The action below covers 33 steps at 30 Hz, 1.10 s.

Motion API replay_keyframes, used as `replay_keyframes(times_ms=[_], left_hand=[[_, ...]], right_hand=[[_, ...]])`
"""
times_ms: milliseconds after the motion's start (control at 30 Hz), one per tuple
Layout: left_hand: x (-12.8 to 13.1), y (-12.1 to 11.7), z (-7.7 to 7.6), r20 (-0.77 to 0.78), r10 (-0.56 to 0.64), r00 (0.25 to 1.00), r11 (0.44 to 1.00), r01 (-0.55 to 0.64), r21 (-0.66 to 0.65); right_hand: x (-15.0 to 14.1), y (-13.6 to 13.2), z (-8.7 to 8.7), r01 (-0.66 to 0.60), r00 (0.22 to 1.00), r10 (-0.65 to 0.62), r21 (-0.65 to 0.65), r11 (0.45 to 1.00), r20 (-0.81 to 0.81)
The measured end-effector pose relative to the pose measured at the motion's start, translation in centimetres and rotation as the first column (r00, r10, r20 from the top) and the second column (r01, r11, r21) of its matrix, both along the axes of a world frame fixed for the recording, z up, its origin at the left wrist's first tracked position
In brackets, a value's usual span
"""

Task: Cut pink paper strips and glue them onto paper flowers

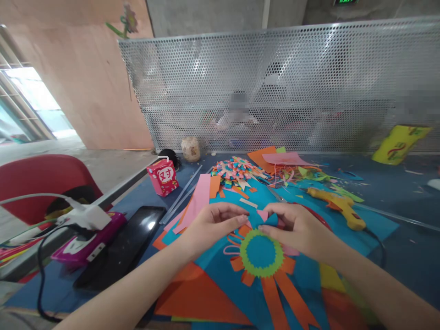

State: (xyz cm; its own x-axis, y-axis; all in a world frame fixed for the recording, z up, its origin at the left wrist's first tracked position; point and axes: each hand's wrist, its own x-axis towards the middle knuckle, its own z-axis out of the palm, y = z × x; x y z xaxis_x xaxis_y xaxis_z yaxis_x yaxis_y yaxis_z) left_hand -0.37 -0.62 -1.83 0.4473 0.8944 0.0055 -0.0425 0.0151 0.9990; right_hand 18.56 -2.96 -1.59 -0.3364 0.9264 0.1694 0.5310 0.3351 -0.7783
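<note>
A paper rosette lies in front of me, with a blue centre, a scalloped lime-green ring, orange and pink loops, and two orange tails hanging toward me. My left hand is closed at its upper left edge, thumb and fingers pinching it beside a bit of pink. On the upper right, my right hand pinches a curled blue paper strip between thumb and fingers, just above the green ring. A small pink paper piece shows by the right fingertips. Parts of the rosette's upper edge are hidden by my fingers.
A yellow glue gun lies at right, its cord trailing. Behind are a finished multicoloured rosette, paper scraps and a perforated metal screen. At left are a pink drink carton, clear glue sticks, a phone and a purple power strip.
</note>
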Motion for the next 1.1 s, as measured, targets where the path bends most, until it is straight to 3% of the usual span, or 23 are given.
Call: replay_keyframes(times_ms=[1100], left_hand=[[-0.26, 0.17, -0.09, -0.061, 0.033, 0.998, 0.998, -0.03, 0.048]], right_hand=[[0.05, 0.02, -0.05, -0.014, 1.0, 0.014, -0.015, 1.0, 0.005]])
